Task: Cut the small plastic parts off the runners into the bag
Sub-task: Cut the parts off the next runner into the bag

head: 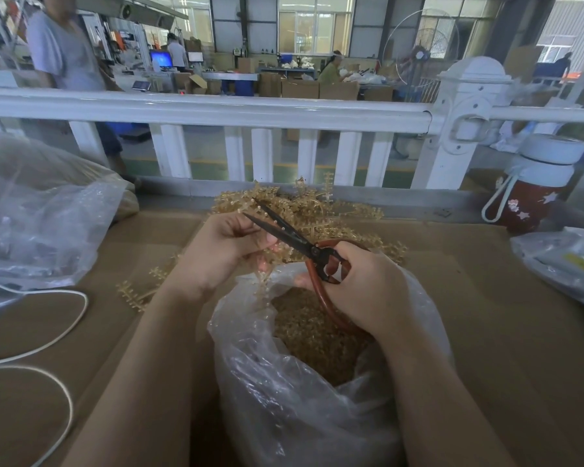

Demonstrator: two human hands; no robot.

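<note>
Scissors point(292, 239) gape above bag point(304, 416) rim, unobstructed.

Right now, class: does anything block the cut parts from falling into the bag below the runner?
Nothing visible does. The runner in the left hand hangs directly over the clear bag, whose mouth gapes open.

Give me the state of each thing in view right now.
Scissors: blades open, held in right hand.
Runner: held in left hand above the bag.
Bag: mouth open, partly filled with cut parts.
Runner pile: heaped behind the hands.
Bottle: upright, lid on.
</note>
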